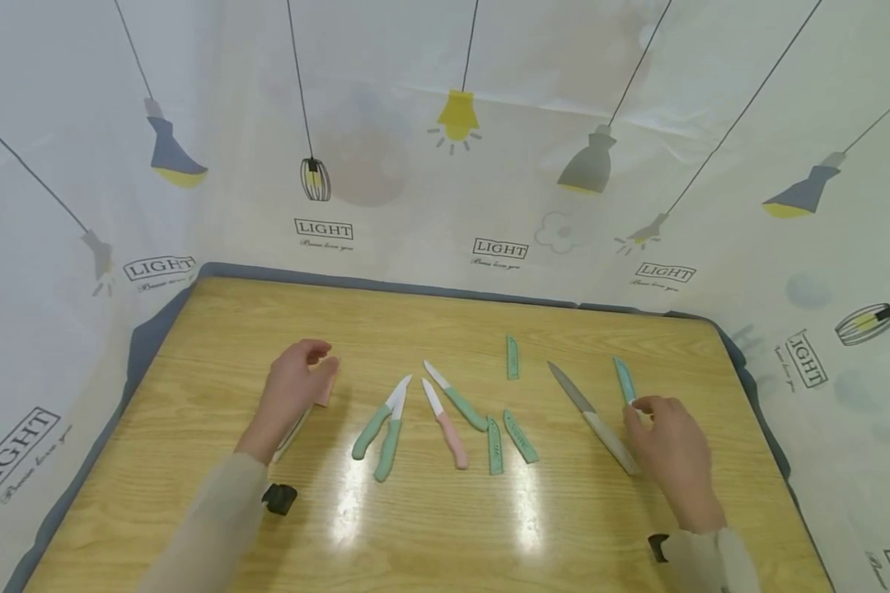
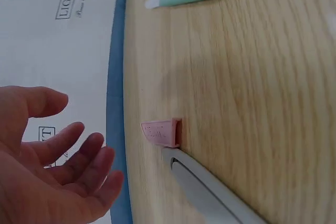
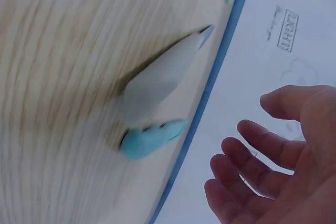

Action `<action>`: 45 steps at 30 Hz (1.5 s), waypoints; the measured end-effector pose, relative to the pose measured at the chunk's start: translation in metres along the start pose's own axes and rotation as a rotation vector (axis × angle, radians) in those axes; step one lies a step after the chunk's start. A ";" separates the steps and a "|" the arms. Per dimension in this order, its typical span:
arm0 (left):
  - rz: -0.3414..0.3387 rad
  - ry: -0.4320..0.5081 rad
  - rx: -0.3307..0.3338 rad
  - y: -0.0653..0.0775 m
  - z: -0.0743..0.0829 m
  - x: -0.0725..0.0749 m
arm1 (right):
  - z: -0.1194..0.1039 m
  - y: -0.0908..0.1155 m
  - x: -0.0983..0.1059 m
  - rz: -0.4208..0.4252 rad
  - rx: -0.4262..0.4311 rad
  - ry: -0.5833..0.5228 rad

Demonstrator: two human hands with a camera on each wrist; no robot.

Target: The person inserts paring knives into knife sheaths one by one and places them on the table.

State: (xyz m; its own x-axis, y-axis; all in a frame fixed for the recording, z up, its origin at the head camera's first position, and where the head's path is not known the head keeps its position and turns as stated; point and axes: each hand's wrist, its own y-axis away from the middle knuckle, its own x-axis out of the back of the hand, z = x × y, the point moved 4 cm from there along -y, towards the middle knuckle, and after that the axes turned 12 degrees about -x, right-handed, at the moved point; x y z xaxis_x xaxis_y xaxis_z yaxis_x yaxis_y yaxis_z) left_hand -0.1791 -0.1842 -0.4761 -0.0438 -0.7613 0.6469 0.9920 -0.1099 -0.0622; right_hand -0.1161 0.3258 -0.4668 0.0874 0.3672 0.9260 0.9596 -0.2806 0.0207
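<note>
Beige sleeves (image 1: 211,515); two hands, well apart, neither gripping anything. Left hand (image 1: 297,391): thumb standing off the loosely bent fingers. Near it, one pink sheath (image 2: 159,132) and one long grey piece (image 2: 207,184) with a dark slot, its tip at the sheath's open end; contact there uncertain. Right hand (image 1: 671,441): thumb and fingers parted, relaxed. Just beyond its fingertips, one teal piece (image 1: 624,377); on its inner side, one large knife (image 1: 592,416), grey-handled, blade pointing away.

Between the hands, on the wooden table (image 1: 415,321): three green-handled knives (image 1: 374,430), two with blades close together nearer the left hand; one pink-handled knife (image 1: 447,424); three green sheaths (image 1: 494,446), one lying farther out than the others.
</note>
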 end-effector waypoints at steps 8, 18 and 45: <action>-0.124 -0.289 -0.036 -0.016 -0.004 -0.012 | -0.021 0.017 -0.008 0.028 0.093 -0.036; -0.221 -0.411 -0.044 -0.026 -0.008 -0.015 | -0.034 0.024 -0.013 0.018 0.092 -0.033; -0.001 0.064 0.033 -0.023 0.011 -0.017 | -0.073 0.029 -0.029 -0.017 0.148 -0.098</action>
State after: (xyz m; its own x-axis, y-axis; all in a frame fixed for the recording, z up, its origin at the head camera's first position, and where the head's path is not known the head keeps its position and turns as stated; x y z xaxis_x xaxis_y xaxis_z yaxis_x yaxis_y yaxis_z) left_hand -0.1997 -0.1612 -0.4772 -0.0516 -0.8006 0.5970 0.9952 -0.0910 -0.0359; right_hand -0.1103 0.2426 -0.4656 0.0891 0.4578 0.8846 0.9894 -0.1429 -0.0257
